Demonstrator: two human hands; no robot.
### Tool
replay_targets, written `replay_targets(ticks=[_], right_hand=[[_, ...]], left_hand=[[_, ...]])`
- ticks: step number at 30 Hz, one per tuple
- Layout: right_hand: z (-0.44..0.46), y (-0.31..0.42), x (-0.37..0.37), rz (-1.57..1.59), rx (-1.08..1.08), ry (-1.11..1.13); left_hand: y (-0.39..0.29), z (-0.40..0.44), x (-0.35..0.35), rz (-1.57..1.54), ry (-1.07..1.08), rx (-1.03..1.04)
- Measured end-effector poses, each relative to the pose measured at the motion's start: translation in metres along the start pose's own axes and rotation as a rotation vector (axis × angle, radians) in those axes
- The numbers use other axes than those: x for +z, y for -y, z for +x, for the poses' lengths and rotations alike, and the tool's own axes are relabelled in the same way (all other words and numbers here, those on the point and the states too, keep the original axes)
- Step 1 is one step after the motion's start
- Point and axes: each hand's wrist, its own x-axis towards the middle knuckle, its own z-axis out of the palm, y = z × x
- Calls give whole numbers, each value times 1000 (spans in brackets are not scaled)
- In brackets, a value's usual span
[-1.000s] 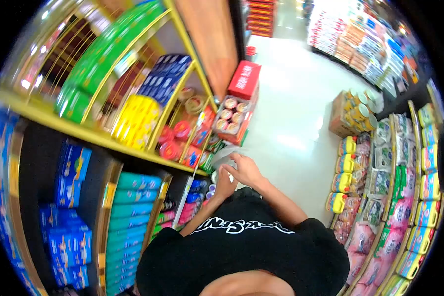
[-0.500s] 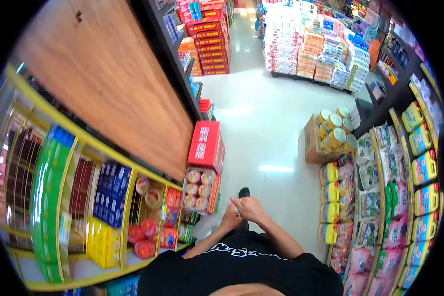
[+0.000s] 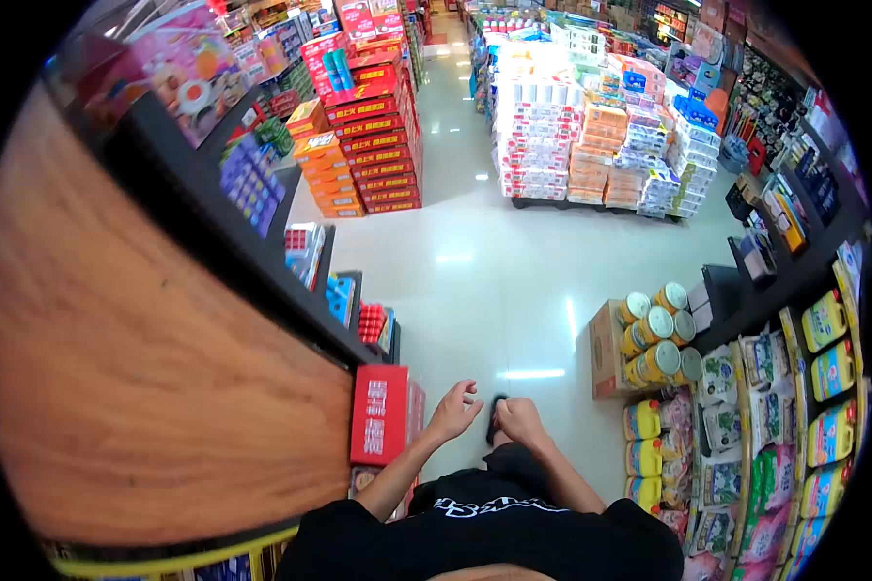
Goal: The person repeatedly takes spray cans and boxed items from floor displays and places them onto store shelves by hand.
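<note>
In front of my waist, my left hand (image 3: 455,412) is held over the aisle floor with its fingers loosely spread, and nothing shows in it. Beside it, a short gap to the right, my right hand (image 3: 520,421) has its fingers curled in; whatever it may hold is hidden. Nearest to my left hand is a red carton (image 3: 382,416) with white lettering, standing at the end of the wooden panel. Under my right hand a dark shoe (image 3: 495,411) shows on the floor. Neither hand touches any goods.
A wooden panel (image 3: 155,320) and dark shelving line the left. On the right stand a carton with large yellow cans (image 3: 652,335) and shelves of yellow jugs (image 3: 831,373) and bags. Ahead are stacked red boxes (image 3: 382,145) and a pallet of tissue packs (image 3: 543,136). Glossy floor (image 3: 455,320) runs between.
My hands were together and are now apart, the left one opened out. I have moved forward along the aisle; the yellow-framed shelf at left has mostly slid out of view.
</note>
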Motion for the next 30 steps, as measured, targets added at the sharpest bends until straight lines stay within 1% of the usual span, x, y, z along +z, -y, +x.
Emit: replay_targets(ticks=[2, 3, 4, 5, 8, 9, 10, 12, 14, 16, 17, 19, 21, 22, 25, 26, 27, 29, 30], right_hand=[[50, -14, -5, -77, -33, -103], [77, -22, -13, -120, -51, -154], [102, -21, -22, -28, -26, -195], [124, -17, -36, -16, -21, -196], [211, 9, -85, 12, -23, -202], [242, 18, -98, -1, -55, -195], [272, 32, -114, -12, -84, -186], [341, 45, -134, -58, -142, -181], [413, 48, -134, -196, -356, -241], [478, 60, -138, -240, -447, -164], [503, 75, -141, -213, -425, -57], [546, 102, -140, -178, -407, 81], [583, 125, -136, -155, -415, 139], [608, 129, -135, -235, -341, 280], [665, 151, -135, -456, -245, 486], [688, 162, -142, -537, -232, 611], [705, 170, -147, -591, -207, 626], [749, 193, -165, -522, -249, 625], [775, 198, -172, -510, -255, 542]], left_hand=[[14, 53, -9, -21, 13, 3], [18, 81, -14, -14, 24, -33], [20, 106, -20, -10, 34, -71], [24, 122, -24, -6, 46, -119], [31, 184, -34, -21, 45, -172], [33, 204, -42, -33, 48, -208], [23, 224, -52, -54, 47, -204], [33, 268, -66, 0, 4, -165], [40, 307, -78, 19, -37, -168], [41, 349, -97, -58, -100, -250], [45, 368, -106, -98, -135, -292], [60, 412, -122, -149, -215, -278], [75, 459, -140, -176, -311, -297], [87, 484, -150, -203, -329, -336], [111, 563, -187, -286, -421, -318], [115, 594, -203, -367, -431, -370], [121, 625, -217, -370, -440, -338], [122, 686, -253, -370, -452, -290], [119, 718, -270, -338, -428, -276]])
